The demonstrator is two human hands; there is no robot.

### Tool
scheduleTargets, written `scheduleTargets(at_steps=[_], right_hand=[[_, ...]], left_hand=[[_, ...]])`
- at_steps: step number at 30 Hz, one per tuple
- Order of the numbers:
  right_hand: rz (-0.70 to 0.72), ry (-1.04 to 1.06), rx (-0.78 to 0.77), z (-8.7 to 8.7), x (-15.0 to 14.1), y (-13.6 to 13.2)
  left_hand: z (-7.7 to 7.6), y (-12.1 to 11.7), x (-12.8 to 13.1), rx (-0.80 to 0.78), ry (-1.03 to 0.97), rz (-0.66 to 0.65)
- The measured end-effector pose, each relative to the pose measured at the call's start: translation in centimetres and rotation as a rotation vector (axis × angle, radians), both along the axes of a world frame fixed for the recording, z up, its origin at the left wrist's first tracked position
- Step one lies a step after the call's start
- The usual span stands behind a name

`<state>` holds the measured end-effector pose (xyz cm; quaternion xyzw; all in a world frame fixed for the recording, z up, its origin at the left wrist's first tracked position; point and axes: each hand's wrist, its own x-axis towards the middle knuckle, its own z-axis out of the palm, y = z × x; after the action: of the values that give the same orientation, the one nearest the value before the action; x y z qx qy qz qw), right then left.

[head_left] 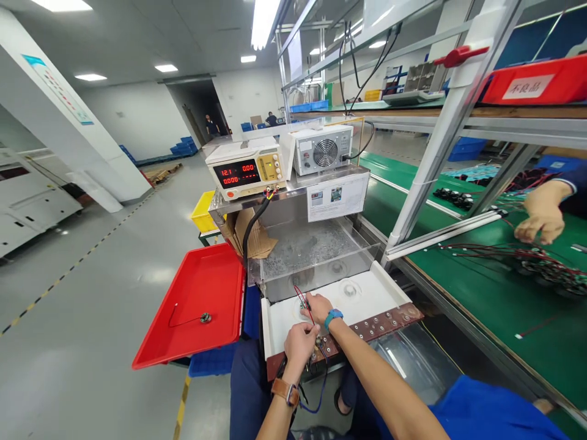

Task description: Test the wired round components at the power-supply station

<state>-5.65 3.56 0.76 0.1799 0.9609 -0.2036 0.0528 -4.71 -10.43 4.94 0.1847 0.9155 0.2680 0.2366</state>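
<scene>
Right grip (pixel 318 307) pinches a board (pixel 302 307) at its fingertips (left grip (pixel 300 343) pinches red wire (pixel 311 315)).

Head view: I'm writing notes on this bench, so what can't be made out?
In the head view:
Inside of the left hand: hidden by its own curl.
Small part at the right hand: partly covered by that hand, details too small.
Text on the white sheet: too small.
Co-worker's arm: cut off by the right edge.

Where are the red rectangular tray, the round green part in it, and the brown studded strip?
Red rectangular tray (pixel 206 281): head view, bare bottom.
Round green part (pixel 205 318): head view, middle.
Brown studded strip (pixel 383 323): head view, right half.
</scene>
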Motion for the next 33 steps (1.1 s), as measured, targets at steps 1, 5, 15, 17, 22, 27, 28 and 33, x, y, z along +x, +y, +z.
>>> scheduleTargets(at_steps=[1, 5, 15, 17, 22, 27, 28, 33], right_hand=[[-0.002, 0.001, 0.002, 0.1, 0.0, -0.1], [0.005, 0.001, 0.008, 0.1, 0.1, -0.2], [-0.007, 0.008, 0.004, 0.1, 0.1, -0.7], [-0.009, 0.025, 0.003, -0.1, 0.0, -0.8], [-0.025, 0.052, 0.017, -0.9, -0.2, -1.1], [-0.034, 0.055, 0.024, -0.7, -0.2, -1.3], [-0.028, 0.054, 0.023, -0.6, -0.2, -1.3], [-0.018, 0.064, 0.031, -0.5, -0.2, -1.3]], left_hand=[[0.1, 0.0, 0.1, -0.001, 0.010, 0.000], [0.5, -0.1, 0.3, 0.013, 0.039, 0.003], [0.4, -0.4, 0.5, 0.000, 0.059, 0.031], [0.3, -0.5, 0.4, 0.012, 0.051, 0.037], [-0.5, -0.5, 0.1, 0.018, 0.031, 0.056], [-1.2, -0.2, -0.1, 0.005, 0.053, 0.073], [-1.3, -0.2, -0.1, 0.008, 0.050, 0.065], [-0.8, -0.3, -0.1, 0.005, 0.026, 0.058]])
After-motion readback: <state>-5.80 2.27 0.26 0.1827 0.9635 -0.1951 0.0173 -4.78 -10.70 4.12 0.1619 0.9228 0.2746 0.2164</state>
